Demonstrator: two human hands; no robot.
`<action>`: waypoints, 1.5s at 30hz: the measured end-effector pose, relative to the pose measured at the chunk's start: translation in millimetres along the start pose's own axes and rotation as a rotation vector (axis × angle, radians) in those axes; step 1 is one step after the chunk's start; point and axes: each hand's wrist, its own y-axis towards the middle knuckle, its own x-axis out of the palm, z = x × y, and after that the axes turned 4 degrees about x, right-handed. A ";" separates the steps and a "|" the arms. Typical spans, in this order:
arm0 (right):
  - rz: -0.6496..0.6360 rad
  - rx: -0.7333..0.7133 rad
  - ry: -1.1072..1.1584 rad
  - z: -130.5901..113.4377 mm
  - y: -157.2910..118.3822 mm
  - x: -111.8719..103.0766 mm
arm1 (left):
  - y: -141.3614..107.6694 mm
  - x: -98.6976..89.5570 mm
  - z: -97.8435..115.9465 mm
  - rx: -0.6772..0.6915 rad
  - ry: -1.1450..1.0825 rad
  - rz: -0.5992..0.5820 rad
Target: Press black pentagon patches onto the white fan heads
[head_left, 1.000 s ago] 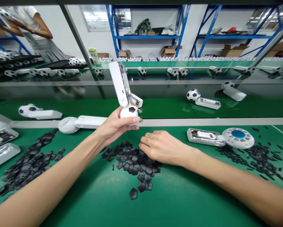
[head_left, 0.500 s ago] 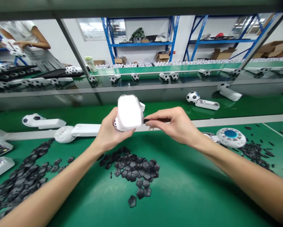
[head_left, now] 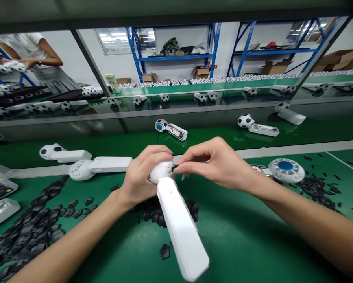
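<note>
My left hand (head_left: 143,173) is wrapped round the round white head of a handheld fan (head_left: 182,232), whose long white handle points down toward me. Between the thumb and fingertips of my right hand (head_left: 208,163) is a small black plastic piece (head_left: 174,168), held against the right side of the fan's head. Its exact shape is mostly hidden by my fingers. Below the fan lies a pile of black pentagon pieces (head_left: 157,216), partly covered by the handle. One loose black pentagon (head_left: 165,251) lies nearer to me.
A larger heap of black pieces (head_left: 31,224) spreads at left; small black slivers (head_left: 318,188) lie at right. White fans (head_left: 113,164) rest along the bench edge. Beyond, a green conveyor (head_left: 206,137) carries football-patterned fans (head_left: 259,125). A co-worker (head_left: 37,55) stands at far left.
The fan in my left hand has turned, so its handle now points toward me instead of away. My right hand has brought the black piece to the head. Another fan now shows on the conveyor.
</note>
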 end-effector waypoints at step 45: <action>-0.156 0.367 0.586 11.6 3.3 15.5 | 29.2 -22.1 40.1 0.027 0.004 -0.197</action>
